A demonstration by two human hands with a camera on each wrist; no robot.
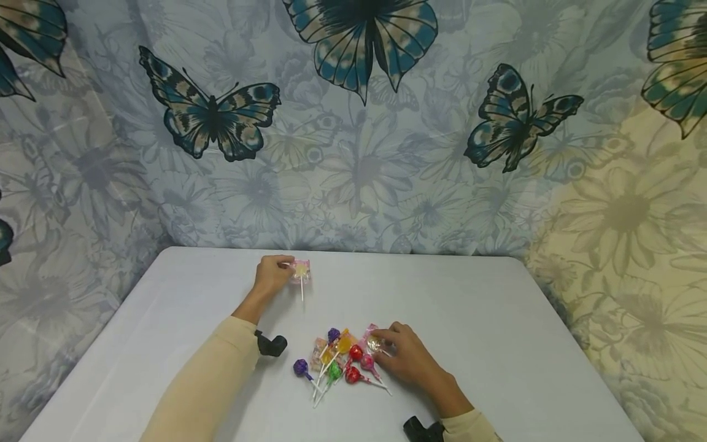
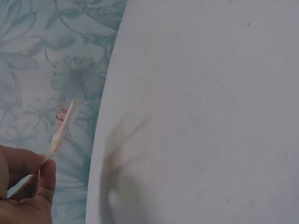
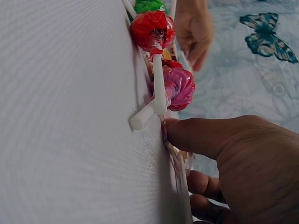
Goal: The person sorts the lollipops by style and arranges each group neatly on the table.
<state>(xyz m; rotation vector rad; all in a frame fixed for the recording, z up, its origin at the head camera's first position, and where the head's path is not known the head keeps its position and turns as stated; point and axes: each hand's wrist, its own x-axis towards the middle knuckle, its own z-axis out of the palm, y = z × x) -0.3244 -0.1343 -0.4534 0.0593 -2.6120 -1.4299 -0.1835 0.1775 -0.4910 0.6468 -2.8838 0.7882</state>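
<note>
My left hand (image 1: pixel 272 275) pinches the edge of a pink and clear wrapper round a flat yellowish lollipop (image 1: pixel 301 270) near the table's far edge. Its white stick points down, and in the left wrist view the lollipop (image 2: pixel 58 133) stands out past thumb and fingertips. At the right side of a lollipop pile, my right hand (image 1: pixel 407 356) has thumb and fingers round a flat lollipop in a clear and pink wrapper (image 1: pixel 374 344). A pink round lollipop (image 3: pixel 180 88) and a red one (image 3: pixel 153 31) lie close beside that thumb.
Within the pile are a green lollipop (image 1: pixel 334 371), an orange one (image 1: pixel 345 341) and a red one (image 1: pixel 353 374). A purple lollipop (image 1: pixel 301 368) lies at its left. The white table (image 1: pixel 469 307) meets a butterfly-patterned backdrop (image 1: pixel 364 184) behind.
</note>
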